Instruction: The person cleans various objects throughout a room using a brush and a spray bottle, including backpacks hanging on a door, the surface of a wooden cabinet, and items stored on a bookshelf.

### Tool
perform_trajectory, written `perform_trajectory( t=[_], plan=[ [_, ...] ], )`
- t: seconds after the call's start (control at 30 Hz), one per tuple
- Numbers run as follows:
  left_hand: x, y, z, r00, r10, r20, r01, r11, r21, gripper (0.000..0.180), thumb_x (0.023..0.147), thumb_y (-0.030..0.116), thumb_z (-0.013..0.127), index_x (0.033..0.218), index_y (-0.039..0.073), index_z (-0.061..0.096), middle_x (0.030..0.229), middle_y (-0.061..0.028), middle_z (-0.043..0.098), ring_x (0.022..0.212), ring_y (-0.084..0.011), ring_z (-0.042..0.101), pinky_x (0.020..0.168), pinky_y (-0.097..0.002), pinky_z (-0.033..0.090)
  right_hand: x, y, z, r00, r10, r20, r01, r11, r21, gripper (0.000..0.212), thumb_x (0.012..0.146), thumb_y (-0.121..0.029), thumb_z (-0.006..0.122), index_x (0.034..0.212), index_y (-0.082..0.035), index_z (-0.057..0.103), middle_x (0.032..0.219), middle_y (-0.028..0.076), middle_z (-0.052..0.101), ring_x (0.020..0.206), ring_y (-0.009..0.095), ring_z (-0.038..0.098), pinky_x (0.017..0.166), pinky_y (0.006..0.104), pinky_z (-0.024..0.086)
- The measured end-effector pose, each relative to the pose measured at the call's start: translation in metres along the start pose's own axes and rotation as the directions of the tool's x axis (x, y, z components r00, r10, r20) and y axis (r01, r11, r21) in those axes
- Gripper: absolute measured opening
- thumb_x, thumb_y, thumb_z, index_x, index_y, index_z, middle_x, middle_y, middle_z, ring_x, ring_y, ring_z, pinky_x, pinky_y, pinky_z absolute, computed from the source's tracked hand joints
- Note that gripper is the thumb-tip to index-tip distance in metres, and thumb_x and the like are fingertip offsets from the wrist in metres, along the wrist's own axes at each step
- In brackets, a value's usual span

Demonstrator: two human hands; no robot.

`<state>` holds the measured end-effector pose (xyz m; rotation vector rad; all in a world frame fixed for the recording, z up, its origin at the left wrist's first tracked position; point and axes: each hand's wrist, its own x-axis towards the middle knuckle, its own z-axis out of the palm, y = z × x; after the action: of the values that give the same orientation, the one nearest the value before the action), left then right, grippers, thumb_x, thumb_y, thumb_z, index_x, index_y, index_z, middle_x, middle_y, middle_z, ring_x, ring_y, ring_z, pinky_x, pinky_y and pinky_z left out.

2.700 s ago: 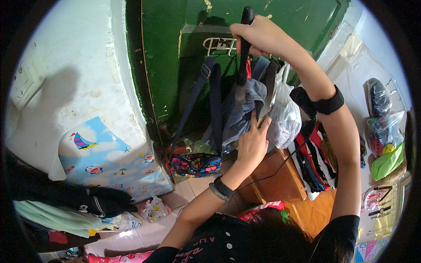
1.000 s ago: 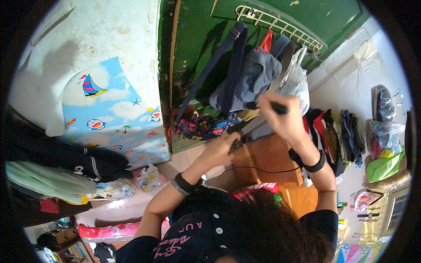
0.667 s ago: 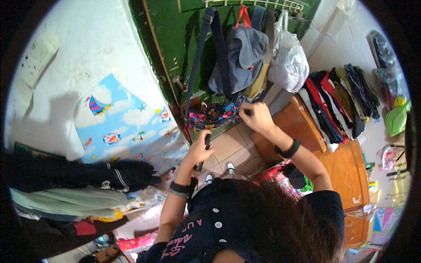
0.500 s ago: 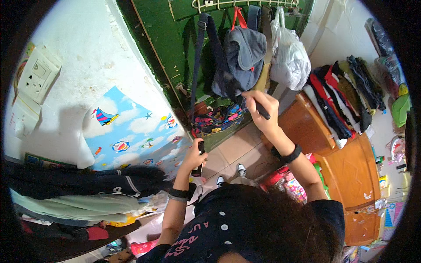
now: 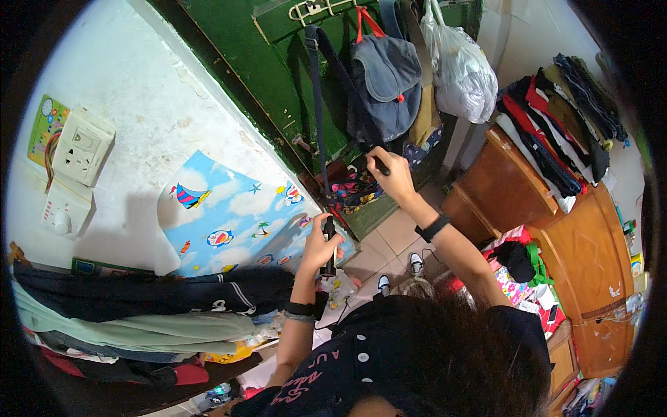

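My right hand (image 5: pixel 392 176) is closed round a slim black handle (image 5: pixel 381 166), just below the blue-grey backpack (image 5: pixel 386 89) hanging on the green door. The handle's far end merges with the dark strap and bag, so I cannot tell what kind of tool it is. My left hand (image 5: pixel 321 244) grips a black stick-shaped object (image 5: pixel 329 240), held upright near the wall's edge; its kind does not show. Between the hands and the door hangs a dark bag with a colourful pattern (image 5: pixel 354 191), partly behind my right hand.
A stuffed white plastic bag (image 5: pixel 462 73) hangs beside the backpack from a wire hook rack (image 5: pixel 321 10). Folded clothes (image 5: pixel 549 132) lie on wooden furniture (image 5: pixel 587 278) at right. Garments (image 5: pixel 160 292) hang at left, below a wall socket (image 5: pixel 83 147). Tiled floor (image 5: pixel 396 233) lies below.
The whole view has shifted and turned. My right hand has moved lower and left against the backpack, still holding the black handle. My left hand keeps its black stick-shaped object upright.
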<state>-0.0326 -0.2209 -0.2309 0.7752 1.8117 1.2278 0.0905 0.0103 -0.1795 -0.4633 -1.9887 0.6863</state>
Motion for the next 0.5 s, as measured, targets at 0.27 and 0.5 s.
perform_trajectory(
  t=[0.27, 0.5],
  plan=[
    [0.001, 0.026, 0.014, 0.996, 0.014, 0.087, -0.009, 0.998, -0.059, 0.057, 0.089, 0.004, 0.054, 0.139, 0.013, 0.03, 0.085, -0.0148, 0.067, 0.05, -0.0232, 0.065, 0.045, -0.0357, 0.052, -0.001, 0.001, 0.0, 0.989, 0.119, 0.087, -0.132, 0.977, 0.166, 0.013, 0.085, -0.004, 0.065, 0.097, -0.002, 0.062, 0.078, 0.016, 0.065, 0.076, 0.036, 0.063, 0.069, 0.04, 0.049],
    [0.022, 0.026, 0.048, 0.989, 0.038, 0.146, -0.061, 0.986, 0.153, 0.06, 0.087, 0.006, 0.064, 0.14, 0.018, 0.038, 0.085, -0.0106, 0.064, 0.052, -0.0201, 0.064, 0.048, -0.0336, 0.051, 0.002, -0.012, -0.016, 0.986, -0.116, -0.12, 0.142, 0.96, 0.243, 0.014, 0.085, -0.008, 0.066, 0.098, -0.003, 0.062, 0.092, 0.015, 0.067, 0.084, 0.036, 0.064, 0.074, 0.0389, 0.051]
  ],
)
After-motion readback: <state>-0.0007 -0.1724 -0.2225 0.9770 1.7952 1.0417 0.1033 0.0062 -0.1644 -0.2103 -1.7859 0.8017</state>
